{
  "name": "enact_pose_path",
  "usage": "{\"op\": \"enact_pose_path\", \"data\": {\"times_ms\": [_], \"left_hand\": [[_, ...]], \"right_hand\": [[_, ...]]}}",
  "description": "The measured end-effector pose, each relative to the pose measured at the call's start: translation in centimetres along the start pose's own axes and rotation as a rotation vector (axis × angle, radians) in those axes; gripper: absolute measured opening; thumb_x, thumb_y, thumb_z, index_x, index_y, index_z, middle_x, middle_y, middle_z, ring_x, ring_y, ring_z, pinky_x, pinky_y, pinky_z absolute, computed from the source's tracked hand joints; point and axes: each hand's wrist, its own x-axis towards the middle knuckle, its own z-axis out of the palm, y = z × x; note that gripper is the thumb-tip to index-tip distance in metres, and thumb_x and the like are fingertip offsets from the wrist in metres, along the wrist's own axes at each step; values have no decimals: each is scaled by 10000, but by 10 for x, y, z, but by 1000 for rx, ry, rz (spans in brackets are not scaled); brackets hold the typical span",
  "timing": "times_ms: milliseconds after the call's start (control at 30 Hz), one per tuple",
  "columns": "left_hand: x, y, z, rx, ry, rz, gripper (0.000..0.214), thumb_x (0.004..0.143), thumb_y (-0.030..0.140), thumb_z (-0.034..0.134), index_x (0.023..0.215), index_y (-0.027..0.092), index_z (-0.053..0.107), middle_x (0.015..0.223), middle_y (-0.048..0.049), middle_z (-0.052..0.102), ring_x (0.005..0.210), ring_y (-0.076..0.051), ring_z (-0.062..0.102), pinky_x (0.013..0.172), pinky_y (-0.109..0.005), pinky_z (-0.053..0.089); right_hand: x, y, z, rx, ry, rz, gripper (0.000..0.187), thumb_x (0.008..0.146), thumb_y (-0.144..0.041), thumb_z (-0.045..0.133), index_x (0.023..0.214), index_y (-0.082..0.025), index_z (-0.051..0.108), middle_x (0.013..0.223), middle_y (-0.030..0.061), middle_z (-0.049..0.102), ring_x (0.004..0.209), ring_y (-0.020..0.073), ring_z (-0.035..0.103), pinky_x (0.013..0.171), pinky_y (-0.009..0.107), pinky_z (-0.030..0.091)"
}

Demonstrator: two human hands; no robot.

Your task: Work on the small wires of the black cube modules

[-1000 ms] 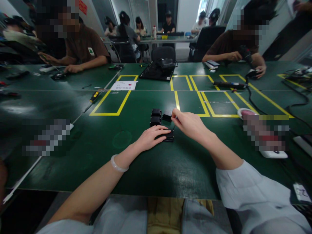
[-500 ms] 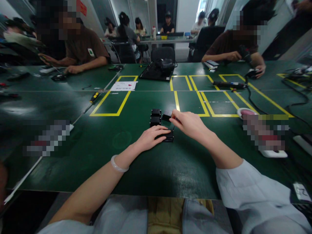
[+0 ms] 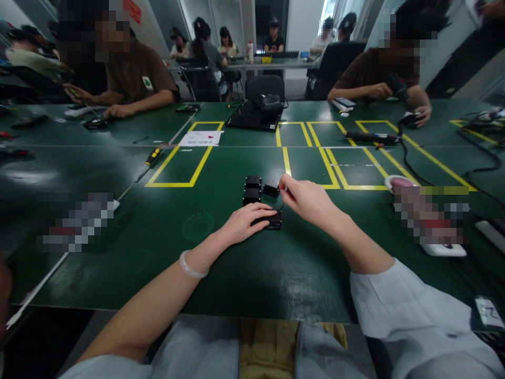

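Several small black box-shaped parts lie on the green table (image 3: pixel 236 273) in front of me. My left hand (image 3: pixel 244 222) rests palm down with curled fingers on a flat black part (image 3: pixel 273 222), holding it against the table. My right hand (image 3: pixel 306 199) hovers just right of it, fingers pinched together around something thin that I cannot make out, close to another black part (image 3: pixel 271 186). Two stacked-looking black parts (image 3: pixel 252 189) sit just left of that one.
Yellow tape rectangles (image 3: pixel 179 166) mark the table beyond the parts. A black tray with a device (image 3: pixel 256 113), a white sheet (image 3: pixel 200 138), a yellow-handled tool (image 3: pixel 153 156) and cables (image 3: pixel 414 168) lie farther off. Other people sit working along the far side.
My right hand has shifted very slightly, its pinched fingertips nudging beside the upper black part. My left hand has stayed on the flat part.
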Motion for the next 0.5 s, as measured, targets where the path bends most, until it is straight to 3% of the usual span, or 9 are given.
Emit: {"op": "enact_pose_path", "data": {"times_ms": [167,500], "left_hand": [[0,-1,0,-10,5,-2,334,981,308,490,1302,296,583,1309,-43,573,1199,-209,546,1029,-363,446],[0,-1,1,-1,5,4,341,981,301,493,1313,290,571,1313,-41,571,1205,-206,543,1032,-358,441]], "right_hand": [[1,1,2,20,2,-23,242,964,-376,352,1014,-217,528,787,32,661,646,149,548,531,256,218],[0,2,2,-6,12,-26,239,935,-275,340,1069,-211,527,776,33,657,583,131,500,523,258,205]]}}
